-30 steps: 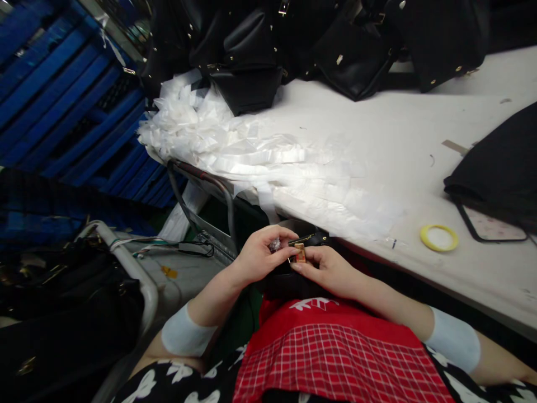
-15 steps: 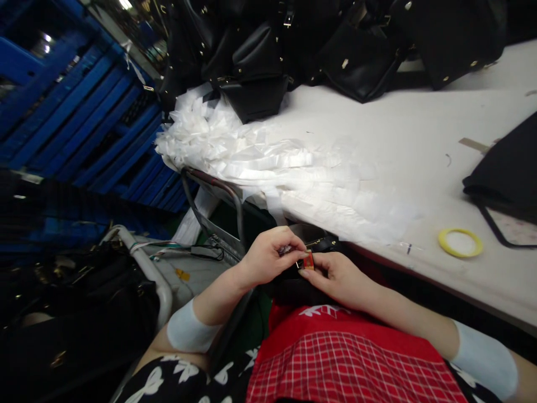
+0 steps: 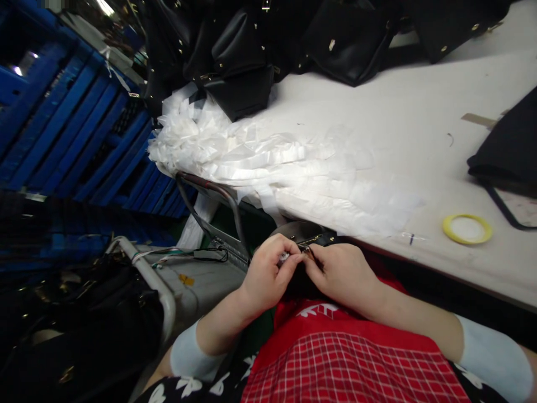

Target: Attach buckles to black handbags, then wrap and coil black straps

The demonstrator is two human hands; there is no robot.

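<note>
Both of my hands meet over a black bag (image 3: 328, 239) in my lap, whose gold-coloured zip shows just beyond the fingers. My left hand (image 3: 272, 268) is closed, thumb and forefinger pinched, with a crumpled bit of clear plastic film (image 3: 284, 257) curled in it. Its fingertips touch or nearly touch those of my right hand (image 3: 338, 270). That hand is closed too, pinching a small shiny metal fitting (image 3: 309, 253) at the bag. Fingers cover most of the fitting, so its exact kind is unclear.
White plastic strips (image 3: 268, 162) are heaped along the edge of the white table (image 3: 403, 129). Black bags (image 3: 335, 45) line its back. Yellow tape (image 3: 467, 229) lies at right near a black item (image 3: 509, 148). A grey-framed cart (image 3: 165, 291) and blue slatted pallets (image 3: 84, 129) stand left.
The fitting has turned between my fingers; its reddish flat face showed before, and now only a thin part does. My right hand has rolled over it, and both hands are closer together.
</note>
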